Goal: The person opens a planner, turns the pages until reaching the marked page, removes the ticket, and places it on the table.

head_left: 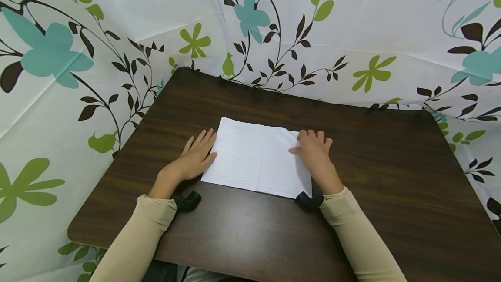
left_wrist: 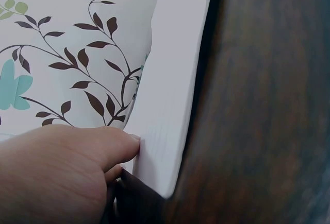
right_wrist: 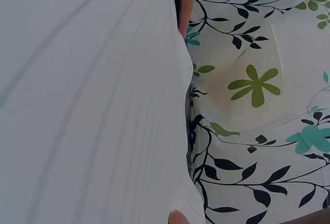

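Observation:
A lined notebook (head_left: 238, 156) lies spread on the dark table, its right page bulging up near the top. My left hand (head_left: 192, 158) rests flat beside its left edge, fingers straight and thumb touching the border. In the left wrist view, the left thumb (left_wrist: 116, 147) meets the edge of the white paper (left_wrist: 170, 80). At the upper right corner, my right hand (head_left: 316, 156) pinches the page with curled fingers, thumb over the paper. The right wrist view is mostly lined page (right_wrist: 93, 105), with the right thumb tip (right_wrist: 178, 217) at the bottom; the other right fingers are hidden there.
The brown wooden table (head_left: 391, 177) extends around the notebook on all sides. A white curtain (head_left: 352, 12) with leaves, flowers and birds hangs along the back and left edges. Black wrist straps (head_left: 188, 201) sit below both hands.

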A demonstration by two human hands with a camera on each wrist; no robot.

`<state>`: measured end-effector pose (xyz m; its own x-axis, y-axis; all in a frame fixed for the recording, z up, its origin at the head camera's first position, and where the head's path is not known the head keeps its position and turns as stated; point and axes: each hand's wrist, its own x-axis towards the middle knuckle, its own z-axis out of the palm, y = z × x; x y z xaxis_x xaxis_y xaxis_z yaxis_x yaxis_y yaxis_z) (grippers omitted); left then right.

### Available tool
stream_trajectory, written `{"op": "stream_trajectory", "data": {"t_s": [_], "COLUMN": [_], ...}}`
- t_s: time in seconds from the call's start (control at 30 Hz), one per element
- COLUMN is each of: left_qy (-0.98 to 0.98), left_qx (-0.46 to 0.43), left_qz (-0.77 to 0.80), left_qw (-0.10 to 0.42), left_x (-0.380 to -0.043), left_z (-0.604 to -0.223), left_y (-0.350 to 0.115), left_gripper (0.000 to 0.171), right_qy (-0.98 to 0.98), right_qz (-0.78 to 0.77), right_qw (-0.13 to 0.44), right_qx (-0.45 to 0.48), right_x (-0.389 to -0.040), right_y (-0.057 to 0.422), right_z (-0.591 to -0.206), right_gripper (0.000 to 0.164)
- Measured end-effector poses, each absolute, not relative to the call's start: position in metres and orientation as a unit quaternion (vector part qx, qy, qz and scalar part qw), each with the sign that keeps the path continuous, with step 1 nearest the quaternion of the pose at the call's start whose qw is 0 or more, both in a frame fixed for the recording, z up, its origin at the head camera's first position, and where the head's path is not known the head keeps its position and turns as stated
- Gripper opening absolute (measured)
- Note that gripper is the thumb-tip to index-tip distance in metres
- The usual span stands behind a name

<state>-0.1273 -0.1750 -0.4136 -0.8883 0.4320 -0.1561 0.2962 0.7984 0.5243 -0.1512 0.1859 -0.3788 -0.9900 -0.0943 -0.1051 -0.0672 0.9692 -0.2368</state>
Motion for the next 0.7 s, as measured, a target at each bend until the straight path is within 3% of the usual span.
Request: {"op": "stream_trajectory", "data": {"t_s": [0.33,0.57,0.7], "left_qy": [0.936,0.934,0.936], "left_qx": [0.196,0.198,0.197], "left_qz": [0.259,0.267,0.263], "left_qw": [0.134,0.132,0.130], "left_x": [-0.128,-0.128,-0.128], "left_z": [-0.418,-0.416,-0.413], "left_y": [-0.176,-0.176,-0.176], "left_gripper": [0.067,0.068,0.067], "right_qy": [0.978,0.954,0.948], "right_qz": [-0.136,-0.220,-0.236], "right_qw": [0.157,0.201,0.211], "right_qx": [0.007,0.000,-0.011], "right_x": [-0.154,-0.159,-0.162], "right_y": [0.190,0.201,0.204], "right_z": [-0.366,-0.354,-0.351], "right_gripper": [0.062,0.107,0.116]}}
